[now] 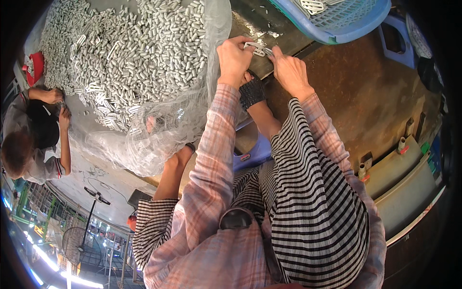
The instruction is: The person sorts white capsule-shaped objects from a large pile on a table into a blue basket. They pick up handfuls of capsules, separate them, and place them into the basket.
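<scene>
A small pale metal piece with slots [260, 50] spans the gap between my two hands, above the wet floor. My left hand [235, 59] is closed, pinching its left end between thumb and fingers. At the other end my right hand [291, 73] is closed as well, with thumb and fingertips on it; whether a small tool is also in these fingers I cannot make out. To the left, a large heap of short silvery-grey metal pieces [139, 53] lies on a translucent mesh sheet [139, 156]. Several slotted pieces [99, 98] lie among the heap.
A blue plastic basket [346, 24] with slotted pieces stands at the upper right, a blue stool [397, 41] beside it. At the far left another person [38, 125] works by the heap, near a red bowl [34, 68]. Grey tanks with taps [399, 168] stand at the right.
</scene>
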The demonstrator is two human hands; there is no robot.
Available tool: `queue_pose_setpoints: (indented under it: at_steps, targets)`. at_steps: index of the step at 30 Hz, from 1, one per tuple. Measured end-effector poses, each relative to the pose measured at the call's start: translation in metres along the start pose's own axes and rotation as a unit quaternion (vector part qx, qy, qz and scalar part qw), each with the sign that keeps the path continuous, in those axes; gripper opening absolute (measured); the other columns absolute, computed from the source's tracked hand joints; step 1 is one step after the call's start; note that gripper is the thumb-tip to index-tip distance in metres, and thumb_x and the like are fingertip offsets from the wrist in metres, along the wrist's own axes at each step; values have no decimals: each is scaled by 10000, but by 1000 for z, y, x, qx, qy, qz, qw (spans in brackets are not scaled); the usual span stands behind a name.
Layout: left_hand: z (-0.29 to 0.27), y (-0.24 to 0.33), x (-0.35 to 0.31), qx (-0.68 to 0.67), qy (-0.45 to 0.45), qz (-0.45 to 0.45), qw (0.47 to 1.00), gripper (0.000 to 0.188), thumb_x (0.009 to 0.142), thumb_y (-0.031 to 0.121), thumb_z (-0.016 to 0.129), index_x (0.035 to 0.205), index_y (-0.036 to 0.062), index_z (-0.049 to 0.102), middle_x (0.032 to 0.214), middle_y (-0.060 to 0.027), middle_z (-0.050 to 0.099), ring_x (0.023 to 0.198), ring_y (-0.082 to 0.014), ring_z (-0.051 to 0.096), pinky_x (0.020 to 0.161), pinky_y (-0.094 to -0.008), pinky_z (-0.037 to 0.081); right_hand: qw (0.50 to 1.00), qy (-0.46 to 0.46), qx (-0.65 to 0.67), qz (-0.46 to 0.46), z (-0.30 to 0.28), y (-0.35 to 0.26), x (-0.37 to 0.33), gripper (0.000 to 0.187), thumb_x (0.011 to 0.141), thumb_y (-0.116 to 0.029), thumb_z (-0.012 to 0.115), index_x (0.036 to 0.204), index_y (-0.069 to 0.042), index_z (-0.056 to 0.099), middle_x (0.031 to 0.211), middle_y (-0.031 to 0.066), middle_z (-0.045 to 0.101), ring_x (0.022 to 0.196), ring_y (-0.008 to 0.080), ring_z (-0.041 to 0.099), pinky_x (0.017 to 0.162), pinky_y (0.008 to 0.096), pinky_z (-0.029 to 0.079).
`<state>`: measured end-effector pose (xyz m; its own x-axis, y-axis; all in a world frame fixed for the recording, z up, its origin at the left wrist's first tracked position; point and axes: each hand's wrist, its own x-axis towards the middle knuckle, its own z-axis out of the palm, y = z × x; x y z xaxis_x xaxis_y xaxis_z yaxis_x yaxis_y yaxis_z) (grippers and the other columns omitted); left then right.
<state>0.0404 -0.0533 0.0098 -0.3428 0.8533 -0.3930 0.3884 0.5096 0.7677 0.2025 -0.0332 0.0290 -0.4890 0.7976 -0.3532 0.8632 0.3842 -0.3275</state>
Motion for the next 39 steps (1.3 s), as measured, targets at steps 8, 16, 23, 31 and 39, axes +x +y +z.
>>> queue_pose_setpoints:
  at_steps: [8, 16, 23, 31, 39]
  targets:
    - [2, -1, 4, -3, -17, -34, 999, 211, 713, 80, 743, 923, 82, 735, 646, -47, 651, 597, -130, 654, 579, -266, 502, 995, 75, 3, -63, 19, 8, 11, 96, 900, -145, 485, 949, -80, 433, 703, 143, 628, 621, 338, 637, 506, 429, 492]
    - [7, -8, 8, -42, 5, -42, 998, 194, 660, 71, 744, 854, 59, 732, 625, -126, 622, 608, -247, 626, 614, -336, 498, 993, 15, -79, -85, 15, 4, 20, 157, 827, -69, 468, 979, -86, 431, 718, 151, 630, 629, 338, 642, 528, 427, 509]
    - [2, -6, 9, -43, -22, -25, 999, 207, 721, 57, 725, 927, 45, 719, 643, -64, 653, 579, -105, 627, 562, -254, 497, 956, 240, 132, -109, -3, 20, -7, 113, 834, -22, 567, 941, -43, 538, 757, 135, 639, 624, 305, 639, 548, 378, 510]
    - [-89, 126, 2, -316, 31, 189, 929, 193, 802, 57, 689, 974, -22, 656, 701, -14, 644, 636, -72, 589, 602, -194, 468, 812, 521, 224, -138, -145, -4, 0, 173, 835, -28, 576, 995, 29, 547, 795, 146, 634, 616, 223, 606, 548, 290, 484]
    - [-157, 80, 0, 53, 377, 282, 881, 504, 740, 74, 695, 1217, 32, 537, 1182, -202, 531, 1151, -311, 479, 977, -411, 373, 905, 407, -30, -123, -184, -32, 54, 332, 864, -149, 598, 1184, -60, 581, 1202, 160, 566, 1125, 333, 513, 956, 403, 390]
